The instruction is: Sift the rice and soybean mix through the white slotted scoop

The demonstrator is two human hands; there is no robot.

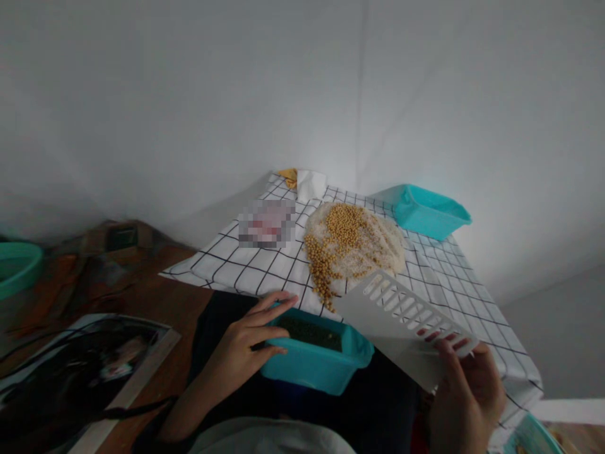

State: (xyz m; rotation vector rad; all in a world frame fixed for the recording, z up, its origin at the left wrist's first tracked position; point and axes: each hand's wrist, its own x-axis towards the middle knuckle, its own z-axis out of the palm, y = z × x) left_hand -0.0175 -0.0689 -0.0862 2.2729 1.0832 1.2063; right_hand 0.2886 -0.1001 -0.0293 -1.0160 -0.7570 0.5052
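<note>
My left hand (pixel 246 343) grips the near left rim of a teal plastic tub (pixel 321 369) that sits at the table's front edge and holds small dark green grains. My right hand (pixel 466 391) holds a white slotted plastic tray (pixel 401 318) by its right end, tilted, with its far edge against a pile of yellow beans mixed with white rice (pixel 352 243). The pile lies on a white cloth with a black grid (pixel 236 261).
A second teal tub (pixel 428 211) stands at the back right of the cloth. A blurred pinkish item (pixel 267 222) and white paper (pixel 309 183) lie at the back. A wooden surface with a dark picture (pixel 80 359) is to the left, beside a green bowl (pixel 16 265).
</note>
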